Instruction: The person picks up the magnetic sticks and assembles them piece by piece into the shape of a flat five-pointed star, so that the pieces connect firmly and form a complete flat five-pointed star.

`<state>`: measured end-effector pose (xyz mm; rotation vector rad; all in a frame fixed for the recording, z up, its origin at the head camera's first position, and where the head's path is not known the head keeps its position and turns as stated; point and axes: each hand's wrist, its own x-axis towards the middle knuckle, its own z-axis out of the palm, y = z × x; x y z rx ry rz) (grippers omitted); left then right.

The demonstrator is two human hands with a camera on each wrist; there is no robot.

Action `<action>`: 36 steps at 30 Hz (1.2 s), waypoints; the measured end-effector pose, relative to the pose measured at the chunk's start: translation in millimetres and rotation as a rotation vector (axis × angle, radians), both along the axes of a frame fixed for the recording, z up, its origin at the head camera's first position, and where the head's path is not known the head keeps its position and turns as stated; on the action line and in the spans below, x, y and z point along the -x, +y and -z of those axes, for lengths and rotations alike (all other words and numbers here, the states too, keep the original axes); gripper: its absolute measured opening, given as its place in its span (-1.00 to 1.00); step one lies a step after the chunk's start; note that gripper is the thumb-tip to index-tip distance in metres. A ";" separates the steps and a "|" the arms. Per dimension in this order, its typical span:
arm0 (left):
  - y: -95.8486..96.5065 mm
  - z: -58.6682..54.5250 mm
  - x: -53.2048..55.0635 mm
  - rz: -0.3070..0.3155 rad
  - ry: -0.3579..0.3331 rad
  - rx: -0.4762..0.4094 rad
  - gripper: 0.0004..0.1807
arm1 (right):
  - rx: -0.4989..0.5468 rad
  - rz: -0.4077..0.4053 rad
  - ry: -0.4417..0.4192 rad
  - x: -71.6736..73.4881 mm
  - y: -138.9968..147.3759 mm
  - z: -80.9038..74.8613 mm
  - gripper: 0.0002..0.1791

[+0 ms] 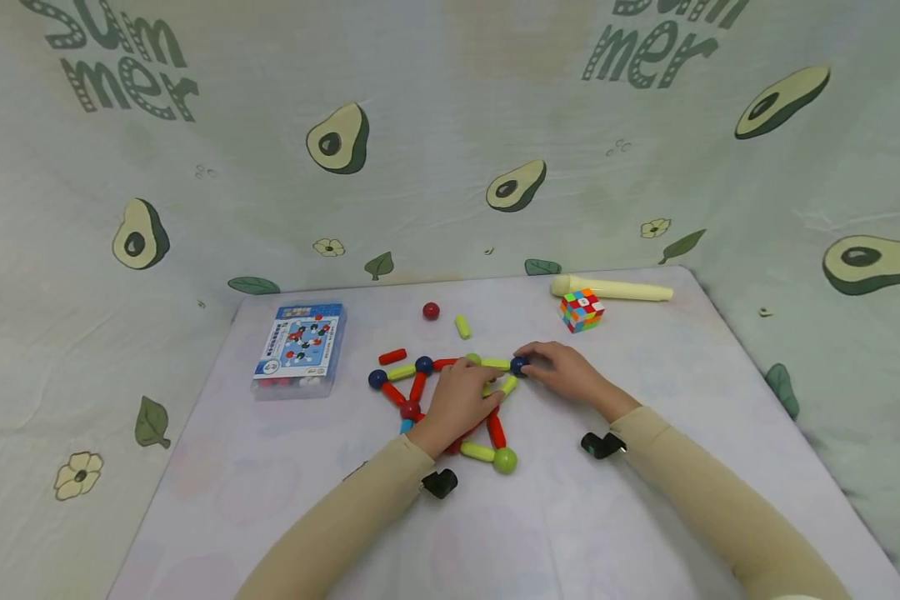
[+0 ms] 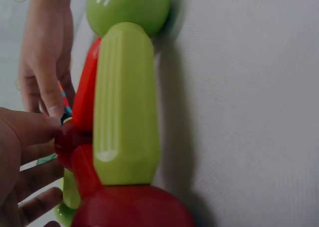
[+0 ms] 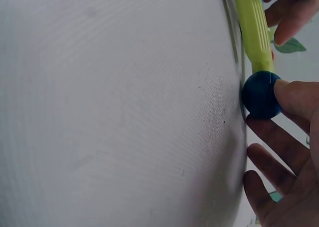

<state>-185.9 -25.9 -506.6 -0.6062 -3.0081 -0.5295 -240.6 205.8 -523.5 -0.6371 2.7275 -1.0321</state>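
Note:
A flat frame of coloured rods and balls lies on the table. My left hand (image 1: 459,406) reaches over its middle and hides part of it. In the left wrist view, its thumb and fingers pinch a dark red ball (image 2: 66,146) where rods meet. At the frame's far right corner, my right hand (image 1: 567,372) holds a dark blue ball (image 3: 261,95) between thumb and forefinger, the other fingers spread. A yellow-green rod (image 3: 255,30) joins that ball, with left-hand fingertips close to its other end. The near corner carries a green ball (image 1: 505,460).
Behind the frame are a loose red ball (image 1: 431,311), a yellow-green rod (image 1: 462,326) and a red rod (image 1: 392,357). A boxed set (image 1: 297,350) lies at left. A puzzle cube (image 1: 581,311) and a pale yellow microphone-shaped object (image 1: 618,289) sit at the back right.

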 end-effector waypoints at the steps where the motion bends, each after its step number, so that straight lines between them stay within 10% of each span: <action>1: 0.6 1.3 0.6 0.003 0.003 0.008 -0.59 | 0.000 0.001 0.001 -0.1 -0.5 0.3 -0.67; 36: 4.2 12.6 -15.8 -0.013 0.072 -0.019 -0.61 | -0.027 -0.060 0.025 -8.4 -1.6 2.1 -0.65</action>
